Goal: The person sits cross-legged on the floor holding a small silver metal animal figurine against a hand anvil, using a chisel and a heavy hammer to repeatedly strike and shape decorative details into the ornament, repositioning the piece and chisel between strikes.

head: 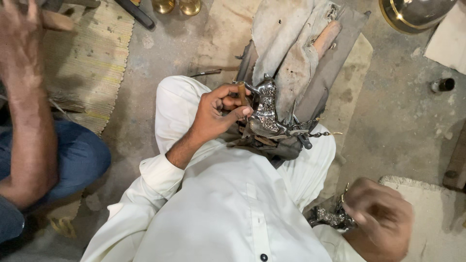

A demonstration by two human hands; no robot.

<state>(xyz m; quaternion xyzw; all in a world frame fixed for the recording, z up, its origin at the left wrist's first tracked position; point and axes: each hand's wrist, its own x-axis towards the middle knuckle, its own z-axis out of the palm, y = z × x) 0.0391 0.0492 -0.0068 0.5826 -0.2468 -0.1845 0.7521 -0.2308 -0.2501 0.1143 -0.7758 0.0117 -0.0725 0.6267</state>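
My left hand (218,111) is closed around a short wooden-handled tool (241,92), with its thumb pressed to an ornate silver figurine (264,109). The figurine rests on a padded grey block (335,63) between my knees, draped with worn cloth (286,43). A thin twisted metal rod (320,133) sticks out to the figurine's right. My right hand (381,218) is blurred at the lower right, fingers curled, right beside a second ornate silver piece (327,217) by my thigh. Whether it grips that piece is unclear.
Another person sits at the left: a raised forearm (24,97) and a knee in blue trousers (77,155). A woven mat (92,58) lies behind them. Two brass vessels (176,6) stand at the top, a large metal bowl (412,14) at the top right, and a small dark bottle (442,85) at the right.
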